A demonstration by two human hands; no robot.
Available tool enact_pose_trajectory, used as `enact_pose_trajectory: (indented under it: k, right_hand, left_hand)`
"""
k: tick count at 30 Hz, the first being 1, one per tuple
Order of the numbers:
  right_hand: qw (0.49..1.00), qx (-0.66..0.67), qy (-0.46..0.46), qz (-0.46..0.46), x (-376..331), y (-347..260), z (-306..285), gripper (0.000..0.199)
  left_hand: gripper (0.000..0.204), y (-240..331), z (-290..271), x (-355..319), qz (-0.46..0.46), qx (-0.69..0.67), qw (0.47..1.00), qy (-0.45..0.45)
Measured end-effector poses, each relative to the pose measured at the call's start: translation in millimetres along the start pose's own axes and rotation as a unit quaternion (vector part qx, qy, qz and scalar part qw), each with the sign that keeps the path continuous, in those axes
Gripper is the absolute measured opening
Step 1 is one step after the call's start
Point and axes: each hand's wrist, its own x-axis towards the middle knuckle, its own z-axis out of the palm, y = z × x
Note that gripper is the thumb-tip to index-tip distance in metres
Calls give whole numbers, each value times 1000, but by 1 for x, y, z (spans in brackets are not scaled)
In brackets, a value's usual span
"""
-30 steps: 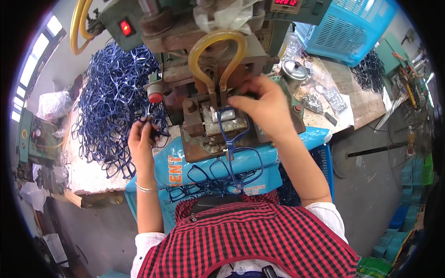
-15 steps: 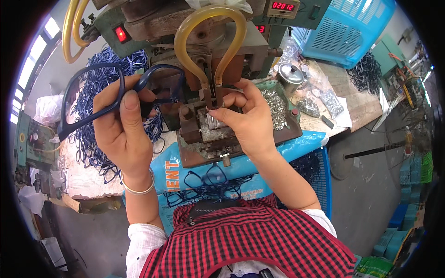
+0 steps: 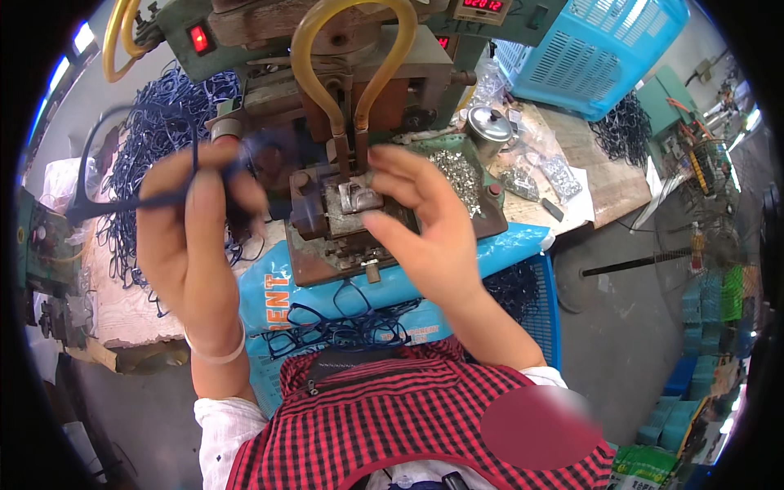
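Observation:
A dark blue eyeglass frame, smeared by motion, is pinched in my left hand to the left of the machine. My right hand holds nothing I can see; its thumb and fingers are spread beside the small metal fixture on the machine's bed. Two metal prongs joined to a looped yellow tube come down at the fixture, just left of my right fingertips. Whether those fingertips touch the metal, I cannot tell.
Blue eyeglass frames are heaped on the left of the bench. Tiny metal parts lie on the machine's right side, near a lidded metal pot and a blue basket. More frames rest on a blue plastic sheet before me.
My right hand has opened from a pinch at the fixture and drawn slightly back. My left hand, with the eyeglass frame, has turned and moved a little lower. The view has shifted slightly.

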Motion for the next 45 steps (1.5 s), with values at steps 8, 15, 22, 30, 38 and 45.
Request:
enact_pose_trajectory:
  k: [8, 15, 22, 30, 38, 45]
  right_hand:
    - [772, -616, 139, -72, -28, 86, -116, 24]
    - [827, -527, 147, -132, 30, 87, -101, 6]
    - [751, -631, -34, -192, 33, 99, -93, 22]
    - [857, -476, 103, -167, 39, 105, -108, 12]
    - [924, -348, 138, -76, 32, 77, -80, 16]
    - [916, -359, 175, -42, 6, 87, -100, 16]
  left_hand:
    - [38, -7, 26, -36, -541, -283, 752, -248]
    - [40, -25, 45, -38, -581, -267, 741, -205]
    - [43, -31, 46, -43, -576, -270, 741, -215]
    - [15, -34, -13, -86, -346, -98, 923, -138]
    - [26, -128, -106, 44, 118, 647, 753, -9]
    - [29, -203, -134, 56, 37, 727, 685, -26]
